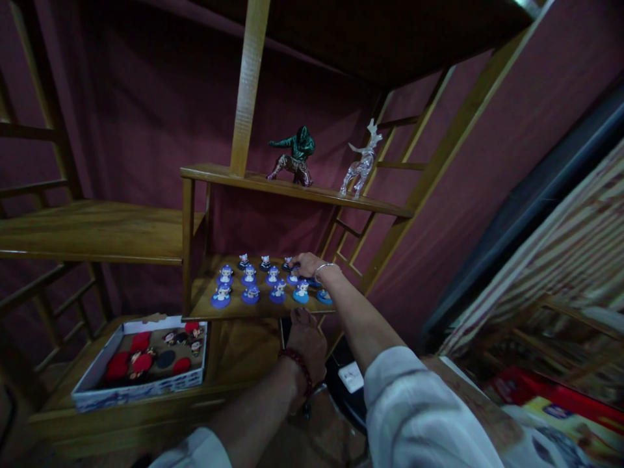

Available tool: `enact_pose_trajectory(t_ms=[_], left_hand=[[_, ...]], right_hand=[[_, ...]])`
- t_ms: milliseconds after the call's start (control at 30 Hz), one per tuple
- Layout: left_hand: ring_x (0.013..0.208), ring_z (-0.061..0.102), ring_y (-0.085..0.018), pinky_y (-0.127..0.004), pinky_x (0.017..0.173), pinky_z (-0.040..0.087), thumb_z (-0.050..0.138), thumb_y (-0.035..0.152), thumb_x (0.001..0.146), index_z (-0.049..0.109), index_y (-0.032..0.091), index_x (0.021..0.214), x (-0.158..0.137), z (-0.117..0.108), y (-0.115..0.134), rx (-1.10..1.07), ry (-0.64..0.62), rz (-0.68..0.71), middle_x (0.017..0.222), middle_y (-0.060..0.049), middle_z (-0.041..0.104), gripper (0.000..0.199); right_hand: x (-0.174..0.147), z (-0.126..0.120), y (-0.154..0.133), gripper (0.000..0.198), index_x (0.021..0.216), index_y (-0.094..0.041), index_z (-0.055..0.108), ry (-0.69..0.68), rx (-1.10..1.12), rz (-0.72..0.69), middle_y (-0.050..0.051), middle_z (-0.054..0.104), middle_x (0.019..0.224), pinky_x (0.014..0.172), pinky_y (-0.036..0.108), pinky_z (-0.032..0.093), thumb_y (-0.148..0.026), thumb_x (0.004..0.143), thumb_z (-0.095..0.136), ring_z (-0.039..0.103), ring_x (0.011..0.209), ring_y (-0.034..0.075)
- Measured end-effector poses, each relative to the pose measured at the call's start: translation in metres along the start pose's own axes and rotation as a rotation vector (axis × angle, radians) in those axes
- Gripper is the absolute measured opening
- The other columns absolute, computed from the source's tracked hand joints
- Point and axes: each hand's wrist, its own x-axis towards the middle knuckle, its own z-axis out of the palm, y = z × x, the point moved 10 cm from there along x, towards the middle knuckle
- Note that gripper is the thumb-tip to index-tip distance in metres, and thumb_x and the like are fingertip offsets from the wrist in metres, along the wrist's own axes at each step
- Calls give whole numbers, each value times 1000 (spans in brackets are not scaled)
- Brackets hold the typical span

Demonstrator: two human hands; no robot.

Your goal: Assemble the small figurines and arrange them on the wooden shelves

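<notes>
My right hand (309, 264) reaches over a low wooden shelf (205, 302), fingers pinched at a small figurine (287, 261) in the back row. Its fingertips partly cover the neighbouring purple-based figurine (293, 277). My left hand (308, 337) is curled just below the shelf's front edge; what its fingers hold, if anything, is hidden. Several small figurines stand in rows: white-and-black ones such as this figurine (265, 262) at the back, purple-based ones such as this figurine (221, 296) in front. Toward the right is a light-blue-based figurine (301, 292).
At lower left, a shallow cardboard box (141, 392) holds red and dark figurines. On the board above stand a green crouching figure (295, 156) and a clear deer figurine (361, 162). A wooden upright (249, 84) rises above the board. Striped cloth (541, 240) hangs at right.
</notes>
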Motion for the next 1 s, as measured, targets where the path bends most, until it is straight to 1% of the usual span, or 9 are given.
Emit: enact_pose_trajectory(t_ms=[67, 167, 233, 400, 567, 667, 800, 933, 1000], left_hand=[[115, 30, -39, -54, 91, 21, 53, 33, 66, 44, -1, 119, -4, -6, 3, 12, -29, 24, 127, -25, 37, 64], [116, 32, -33, -49, 92, 24, 41, 20, 76, 44, 0, 120, -5, -11, -1, 10, -52, -22, 127, -22, 39, 48], [116, 34, -30, -47, 92, 25, 33, 13, 79, 43, 2, 121, -4, -11, -4, 19, -71, -49, 126, -20, 40, 45], [113, 34, -35, -51, 90, 25, 47, 25, 72, 43, 2, 121, -6, -12, 2, 41, -62, -5, 126, -23, 39, 55], [114, 35, -32, -49, 92, 24, 42, 18, 74, 48, 5, 118, -2, -8, -3, 9, 0, -85, 125, -19, 42, 46], [112, 35, -33, -48, 91, 24, 45, 19, 72, 53, 7, 114, 1, -5, -3, 4, 18, -69, 123, -18, 45, 44], [111, 35, -33, -48, 89, 26, 42, 21, 75, 51, 4, 115, -1, -10, -2, 26, 13, -55, 122, -20, 45, 44], [113, 34, -32, -47, 91, 24, 39, 19, 77, 45, -1, 118, -4, -9, -3, 20, -48, -64, 125, -21, 42, 46], [112, 35, -33, -48, 90, 25, 41, 18, 76, 47, -1, 117, -3, -10, -4, -3, -14, -69, 123, -22, 43, 46]], right_hand=[[-7, -8, 2, 34, 102, -22, 61, 31, 22, 2, 1, 64, 96, 72, 16, 42, -24, 68, 59, 58, 87, 13], [-20, -15, 1, 28, 98, -21, 62, 49, 55, -21, 0, 66, 88, 67, 15, 42, -24, 71, 56, 59, 78, 11], [-28, -17, -2, 27, 97, -21, 62, 53, 60, -54, 0, 66, 87, 67, 15, 41, -26, 71, 56, 58, 78, 11], [-41, -24, -1, 32, 101, -22, 60, 131, 3, -53, 3, 63, 98, 73, 17, 40, -32, 70, 59, 57, 86, 13], [-38, -19, 7, 32, 102, -23, 60, 110, 15, 0, 2, 62, 100, 73, 17, 40, -28, 70, 59, 56, 88, 13], [-37, -23, 8, 29, 100, -21, 60, 151, 30, 11, 2, 63, 95, 69, 16, 40, -26, 71, 57, 57, 82, 12], [-45, -29, 2, 24, 94, -20, 62, 221, -5, -26, 3, 64, 91, 67, 17, 39, -27, 71, 56, 57, 79, 13], [-54, -19, -4, 23, 90, -22, 62, 166, 3, -68, 1, 64, 85, 64, 18, 39, -31, 71, 55, 57, 76, 13], [-56, -9, -5, 23, 89, -22, 62, 128, -7, -86, 1, 65, 83, 64, 18, 39, -33, 70, 57, 57, 76, 13]])
